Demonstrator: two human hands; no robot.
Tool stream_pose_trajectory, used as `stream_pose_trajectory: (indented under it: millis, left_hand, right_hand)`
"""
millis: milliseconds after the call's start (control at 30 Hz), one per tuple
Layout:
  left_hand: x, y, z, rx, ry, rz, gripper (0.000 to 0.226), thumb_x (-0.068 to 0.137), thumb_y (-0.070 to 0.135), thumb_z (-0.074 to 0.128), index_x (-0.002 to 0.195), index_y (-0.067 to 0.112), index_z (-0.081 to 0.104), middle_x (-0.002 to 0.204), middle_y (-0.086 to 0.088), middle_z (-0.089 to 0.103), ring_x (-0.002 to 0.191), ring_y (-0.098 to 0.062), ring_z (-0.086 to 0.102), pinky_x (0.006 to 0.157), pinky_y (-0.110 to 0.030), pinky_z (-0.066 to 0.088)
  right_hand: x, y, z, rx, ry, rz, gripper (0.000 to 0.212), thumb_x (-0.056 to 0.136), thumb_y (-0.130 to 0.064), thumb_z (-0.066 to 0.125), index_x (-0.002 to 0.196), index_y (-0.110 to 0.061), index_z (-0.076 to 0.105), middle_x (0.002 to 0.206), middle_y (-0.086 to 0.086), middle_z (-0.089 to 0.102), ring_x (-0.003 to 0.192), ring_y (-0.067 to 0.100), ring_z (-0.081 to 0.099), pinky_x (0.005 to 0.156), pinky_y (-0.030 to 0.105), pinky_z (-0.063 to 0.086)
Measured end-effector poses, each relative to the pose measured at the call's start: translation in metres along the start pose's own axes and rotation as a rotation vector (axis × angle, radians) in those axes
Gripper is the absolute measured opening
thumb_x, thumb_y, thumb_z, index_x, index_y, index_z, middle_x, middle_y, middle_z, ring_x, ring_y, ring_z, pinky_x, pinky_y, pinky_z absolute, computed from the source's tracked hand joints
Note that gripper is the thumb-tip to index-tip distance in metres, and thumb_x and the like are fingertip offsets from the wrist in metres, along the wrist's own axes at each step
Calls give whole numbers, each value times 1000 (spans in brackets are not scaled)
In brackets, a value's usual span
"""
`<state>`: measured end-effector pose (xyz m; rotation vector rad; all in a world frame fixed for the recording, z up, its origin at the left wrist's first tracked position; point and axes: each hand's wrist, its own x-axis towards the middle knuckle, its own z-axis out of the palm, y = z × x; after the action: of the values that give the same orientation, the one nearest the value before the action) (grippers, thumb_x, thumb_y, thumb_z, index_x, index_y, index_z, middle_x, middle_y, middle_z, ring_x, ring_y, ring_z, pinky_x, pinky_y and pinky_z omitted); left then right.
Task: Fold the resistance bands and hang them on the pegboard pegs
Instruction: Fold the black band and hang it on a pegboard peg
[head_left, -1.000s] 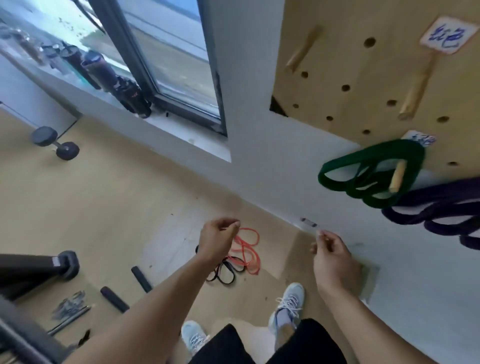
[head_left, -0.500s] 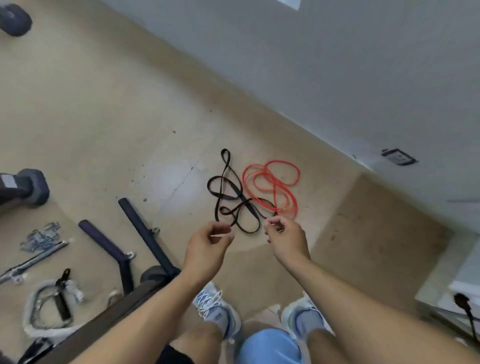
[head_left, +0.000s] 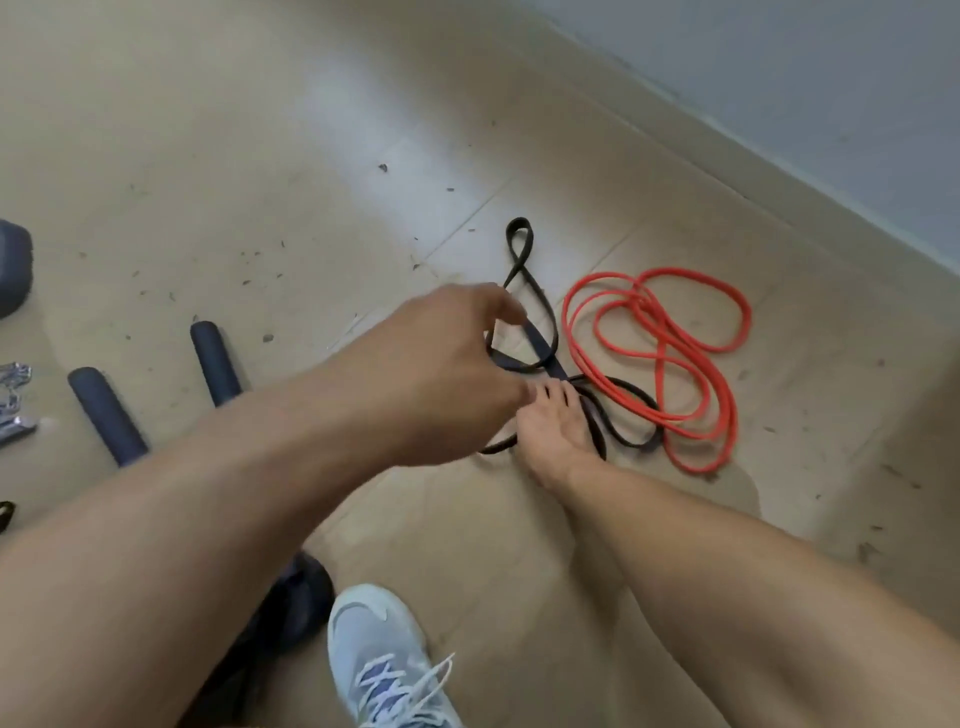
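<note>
A black resistance band (head_left: 541, 339) lies tangled in loops on the tan floor. Beside it on the right, touching it, lies a thinner red resistance band (head_left: 730, 415) in several coils. My right hand (head_left: 556, 434) is down on the black band's lower loops, its fingertips closed on a strand where the loops cross. My left hand (head_left: 447, 374) hovers just above the band's left side with fingers spread and nothing in it; it hides part of the band. The pegboard is out of view.
Two dark foam-covered bar handles (head_left: 106, 415) (head_left: 215, 364) lie on the floor to the left, with metal clips (head_left: 13, 405) and a dumbbell end (head_left: 13, 275) at the left edge. My light blue shoe (head_left: 384, 660) is at the bottom. The grey wall (head_left: 831, 78) runs along the upper right.
The view has dropped from the pegboard and wall to the floor. Both hands have come down to the black band; the right now touches it, and the left has opened.
</note>
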<state>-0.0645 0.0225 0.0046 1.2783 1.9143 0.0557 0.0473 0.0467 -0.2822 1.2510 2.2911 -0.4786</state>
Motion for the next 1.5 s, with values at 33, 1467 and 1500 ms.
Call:
stream_pose_trajectory:
  millis: [33, 1467, 1500]
  left_hand:
    - [-4, -1, -3, 24, 25, 26, 56, 93, 38, 69, 143, 43, 47, 146, 18, 50, 93, -3, 46, 56, 0, 29]
    - [-88, 53, 1, -551, -24, 538, 31, 82, 18, 82, 110, 15, 72, 86, -1, 73, 90, -20, 73, 98, -46, 57]
    - [-87, 51, 0, -534, 1, 549, 28, 77, 24, 84, 103, 17, 77, 83, 2, 72, 87, -16, 72, 95, -42, 58]
  right_hand:
    - [3, -1, 4, -28, 66, -14, 43, 96, -24, 54, 138, -16, 55, 140, 11, 54, 135, 31, 42, 123, 42, 21]
    - [-313, 128, -267, 905, 379, -442, 12, 99, -20, 64, 103, -27, 73, 74, -3, 58, 68, 14, 53, 68, 28, 45]
    - [-310, 129, -265, 899, 376, -432, 10, 99, -24, 65, 101, -29, 73, 69, -8, 56, 65, 9, 51, 66, 24, 42]
